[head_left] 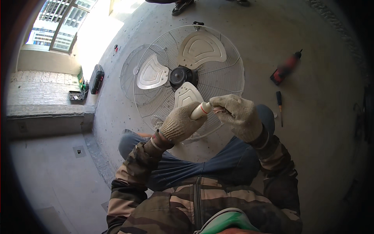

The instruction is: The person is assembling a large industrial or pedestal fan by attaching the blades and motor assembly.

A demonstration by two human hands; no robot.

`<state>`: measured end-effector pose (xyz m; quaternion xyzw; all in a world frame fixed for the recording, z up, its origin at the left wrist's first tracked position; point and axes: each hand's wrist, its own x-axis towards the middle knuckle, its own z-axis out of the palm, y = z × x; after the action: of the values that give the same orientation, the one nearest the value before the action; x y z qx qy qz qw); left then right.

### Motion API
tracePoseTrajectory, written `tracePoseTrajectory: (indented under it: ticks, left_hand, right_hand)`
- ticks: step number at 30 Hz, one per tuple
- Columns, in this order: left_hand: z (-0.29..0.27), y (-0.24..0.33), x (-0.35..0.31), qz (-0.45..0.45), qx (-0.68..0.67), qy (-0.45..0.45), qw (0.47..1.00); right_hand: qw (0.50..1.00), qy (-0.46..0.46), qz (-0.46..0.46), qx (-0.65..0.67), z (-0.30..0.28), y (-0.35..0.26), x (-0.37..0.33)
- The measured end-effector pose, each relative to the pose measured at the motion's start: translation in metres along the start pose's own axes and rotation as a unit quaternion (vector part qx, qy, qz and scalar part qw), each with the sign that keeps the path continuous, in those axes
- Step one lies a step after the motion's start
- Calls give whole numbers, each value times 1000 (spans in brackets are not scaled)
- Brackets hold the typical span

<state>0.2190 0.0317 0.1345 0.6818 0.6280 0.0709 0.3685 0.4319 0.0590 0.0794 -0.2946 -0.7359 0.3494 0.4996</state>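
Note:
My left hand [180, 121], in a pale knitted work glove, is wrapped round a small white plastic bottle [198, 112] with an orange-red ring near its top. The bottle is tilted, its narrow end up and to the right. My right hand [238, 115], gloved too, has its thumb and fingers closed at that narrow end; whether a cap is between them is hidden. Beyond and below both hands lies a large fan, its round wire guard [230, 84] flat on the floor. Three metal blades [201, 50] surround the dark hub [183, 78]; my left hand partly covers the nearest blade.
To the right on the concrete floor lie a red and black power drill [286, 68] and a screwdriver [279, 103]. At the left are a dark tool case [96, 79], an open box [76, 95] and a raised ledge [50, 110]. Another person's shoe [182, 7] shows at the top.

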Motion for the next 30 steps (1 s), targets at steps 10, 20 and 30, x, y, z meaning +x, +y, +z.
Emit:
tracePoseTrajectory:
  ticks: [10,20,30]
  left_hand:
    - [-16,-31,-4,16,-20,-23,999]
    - [-25,-49,-6,-8,-30,-68,997]
    - [-41,-84,9,48,-185,-249,950]
  right_hand:
    - [983,-83,-82,-144,18,-6,26]
    - [968,-114,-119,-191,33,-2,35]
    - [846,-251,402,245,33,-14,49]
